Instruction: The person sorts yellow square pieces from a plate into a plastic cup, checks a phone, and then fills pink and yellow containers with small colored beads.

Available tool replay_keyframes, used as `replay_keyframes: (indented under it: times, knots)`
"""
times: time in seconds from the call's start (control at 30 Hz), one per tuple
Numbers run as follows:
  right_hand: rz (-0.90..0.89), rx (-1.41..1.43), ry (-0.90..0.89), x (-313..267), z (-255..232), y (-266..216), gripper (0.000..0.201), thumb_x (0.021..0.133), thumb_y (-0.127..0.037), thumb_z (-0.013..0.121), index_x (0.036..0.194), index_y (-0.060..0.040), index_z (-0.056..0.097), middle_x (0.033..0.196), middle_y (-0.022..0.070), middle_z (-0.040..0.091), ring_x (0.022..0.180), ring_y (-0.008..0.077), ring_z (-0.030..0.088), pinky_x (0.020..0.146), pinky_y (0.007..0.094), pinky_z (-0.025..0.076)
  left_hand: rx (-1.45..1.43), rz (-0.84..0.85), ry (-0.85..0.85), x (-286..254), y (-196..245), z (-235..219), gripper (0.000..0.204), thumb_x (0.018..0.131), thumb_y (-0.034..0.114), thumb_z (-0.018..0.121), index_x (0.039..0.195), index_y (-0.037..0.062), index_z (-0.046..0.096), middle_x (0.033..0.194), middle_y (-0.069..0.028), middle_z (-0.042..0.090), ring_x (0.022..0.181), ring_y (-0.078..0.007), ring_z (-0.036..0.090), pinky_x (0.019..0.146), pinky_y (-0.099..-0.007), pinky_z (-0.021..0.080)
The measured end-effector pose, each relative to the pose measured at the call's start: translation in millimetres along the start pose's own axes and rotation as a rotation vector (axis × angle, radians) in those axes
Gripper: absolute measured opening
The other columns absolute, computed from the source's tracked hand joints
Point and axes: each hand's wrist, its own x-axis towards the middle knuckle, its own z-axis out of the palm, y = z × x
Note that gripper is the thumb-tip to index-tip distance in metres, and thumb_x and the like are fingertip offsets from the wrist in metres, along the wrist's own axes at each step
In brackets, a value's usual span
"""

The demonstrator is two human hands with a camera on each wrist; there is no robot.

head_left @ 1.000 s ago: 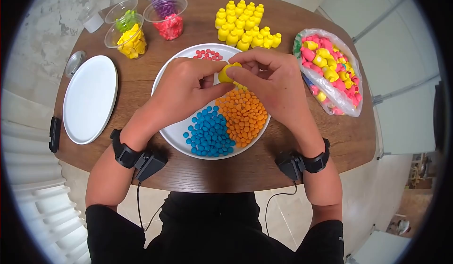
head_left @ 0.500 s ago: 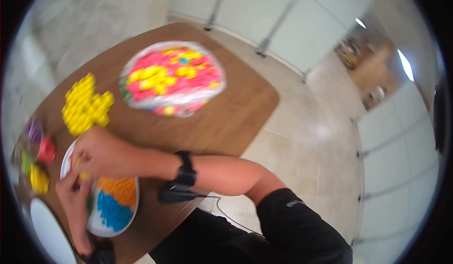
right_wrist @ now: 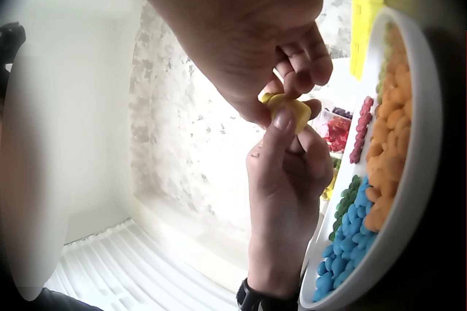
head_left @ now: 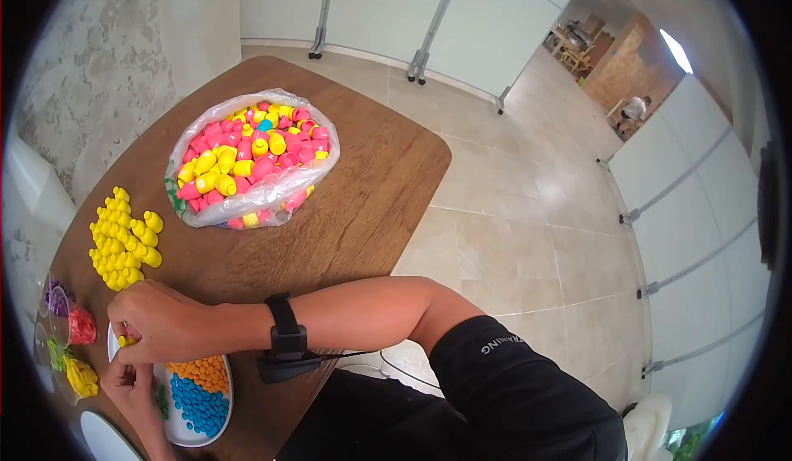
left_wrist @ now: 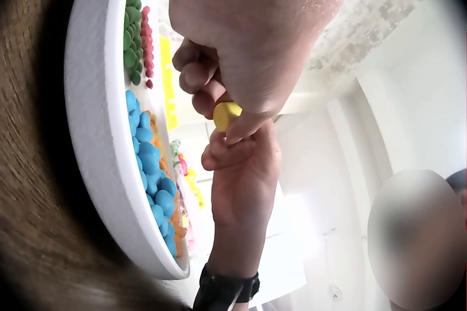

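Observation:
A small yellow bottle (right_wrist: 290, 113) is held between both hands above a white plate (right_wrist: 429, 118). My left hand (right_wrist: 281, 187) grips the bottle's body, its thumb lying along the side. From the other side, my right hand (head_left: 165, 322) pinches the narrow neck end with thumb and fingers. Seen from the left wrist, the round end of the bottle shows between the fingers of my left hand (left_wrist: 248, 56). Sorted on the plate are orange candies (head_left: 202, 373), blue candies (head_left: 198, 406), green candies (left_wrist: 132, 34) and red candies (left_wrist: 147, 45).
Yellow bottles (head_left: 124, 238) stand grouped beyond the plate. A clear bag (head_left: 285, 193) full of pink and yellow pieces sits farther right. Clear cups of red pieces (head_left: 81, 326) and yellow pieces (head_left: 81, 377) are at left, near another white plate (head_left: 103, 438).
The head view has swung to the right, so the plate and hands now sit at lower left and the bag near the middle. Both hands still hold the yellow bottle.

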Motion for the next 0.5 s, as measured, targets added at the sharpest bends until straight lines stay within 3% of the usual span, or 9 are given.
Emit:
replay_keyframes:
  times: [0.1,0.17,0.33,0.4,0.5]
  knots:
    - [0.016,0.041,0.011,0,1,-1,0.022,0.074,-0.014,0.077,0.074,0.0041,0.064,0.078,0.0198,0.066,0.079,0.0377,0.068,0.073,0.0451,0.052,-0.073,-0.032,0.015,-1,3,2,0.011,0.097,0.008,0.069,0.09,-0.0012,0.071,0.061,0.0054,0.053,0.052,-0.001,0.044,0.049,-0.0207,0.026]
    - [-0.1,-0.038,0.08,1,4,2,0.023,0.073,-0.013,0.076,0.072,0.0052,0.063,0.075,0.0199,0.066,0.073,0.0374,0.067,0.068,0.044,0.052,-0.064,-0.019,0.008,-2,-3,2,0.013,0.099,0.011,0.069,0.092,-0.0002,0.071,0.061,0.0056,0.054,0.05,-0.0006,0.042,0.048,-0.0208,0.025]
    - [-0.07,0.003,0.062,1,2,2,0.023,0.073,-0.011,0.075,0.069,0.0073,0.062,0.072,0.0206,0.065,0.066,0.037,0.067,0.062,0.0426,0.051,-0.032,-0.023,-0.027,-3,-1,2,0.018,0.102,0.016,0.068,0.091,0.0013,0.071,0.06,0.004,0.055,0.046,-0.0004,0.04,0.044,-0.0207,0.023]
    - [-0.075,-0.007,0.067,2,2,3,0.023,0.073,-0.01,0.075,0.068,0.008,0.062,0.071,0.021,0.066,0.065,0.0367,0.067,0.062,0.0422,0.051,-0.069,-0.081,0.018,-4,7,6,0.012,0.097,0.007,0.068,0.09,-0.0013,0.072,0.057,0.0026,0.055,0.045,-0.0018,0.043,0.045,-0.0207,0.024]
    - [-0.077,0.041,0.085,3,-1,-1,0.021,0.073,-0.009,0.075,0.069,0.0087,0.064,0.07,0.021,0.066,0.064,0.034,0.068,0.062,0.0405,0.052,-0.077,-0.071,-0.002,-4,12,6,0.012,0.097,0.007,0.067,0.089,-0.0013,0.071,0.057,0.0018,0.056,0.045,-0.0023,0.043,0.044,-0.0212,0.024]
